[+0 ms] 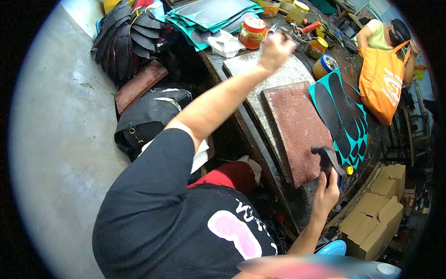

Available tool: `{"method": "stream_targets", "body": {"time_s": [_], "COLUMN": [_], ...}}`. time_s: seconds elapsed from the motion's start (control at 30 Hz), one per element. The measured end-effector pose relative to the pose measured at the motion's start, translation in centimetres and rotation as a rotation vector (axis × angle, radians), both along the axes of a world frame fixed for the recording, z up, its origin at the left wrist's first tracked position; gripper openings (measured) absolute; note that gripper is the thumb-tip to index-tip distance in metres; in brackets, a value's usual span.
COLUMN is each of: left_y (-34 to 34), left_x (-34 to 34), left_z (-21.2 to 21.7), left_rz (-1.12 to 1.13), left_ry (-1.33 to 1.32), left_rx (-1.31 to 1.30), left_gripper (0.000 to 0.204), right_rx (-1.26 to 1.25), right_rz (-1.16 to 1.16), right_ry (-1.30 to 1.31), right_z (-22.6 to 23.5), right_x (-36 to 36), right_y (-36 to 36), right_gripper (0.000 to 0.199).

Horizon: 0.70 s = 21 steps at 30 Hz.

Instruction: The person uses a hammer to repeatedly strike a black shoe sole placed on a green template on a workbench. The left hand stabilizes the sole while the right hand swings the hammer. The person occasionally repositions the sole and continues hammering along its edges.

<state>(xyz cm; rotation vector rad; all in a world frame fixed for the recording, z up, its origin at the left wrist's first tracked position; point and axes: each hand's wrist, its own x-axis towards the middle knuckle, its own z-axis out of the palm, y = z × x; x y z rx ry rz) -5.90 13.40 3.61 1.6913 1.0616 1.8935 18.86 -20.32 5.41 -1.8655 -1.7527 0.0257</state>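
Observation:
My left hand (277,50) reaches over the far end of a pale stone slab (251,69), smeared by motion, with its fingers looking curled; whether it holds anything is unclear. Beside it stands a red-lidded jar (252,33) of amber stuff, with an orange handle (268,33) between them. In my right hand (326,195) is a dark hammer (327,160), held up over the near right corner of a reddish-brown block (302,130). That block lies on the slab. To its right are black sole-shaped pieces on teal sheets (341,116).
More teal-edged sheets (213,16) are stacked at the back, beside crumpled white cloth (226,44). Jars, including a blue-lidded one (325,66), line the bench. An orange bag (383,83) hangs by another person (381,37). Cardboard boxes (371,223) stand right; a black bag (148,114) sits left.

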Motion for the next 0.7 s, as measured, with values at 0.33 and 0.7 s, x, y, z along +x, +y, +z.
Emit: {"method": "stream_targets", "body": {"time_s": [0.33, 0.7], "left_y": [8.8, 4.1], "left_x": [-20.7, -18.1], "left_z": [-1.3, 8.8], "left_rz": [0.804, 0.630], "left_ry": [1.268, 0.390], "left_rx": [-0.475, 0.355], "left_gripper": [0.052, 0.018], "right_rx": [0.066, -0.031], "right_rz": [0.049, -0.015], "right_ry": [-0.293, -0.154], "right_z": [-0.7, -1.0], "right_x": [-2.8, -2.1], "right_y": [6.8, 7.1], "right_gripper": [0.035, 0.039]}}
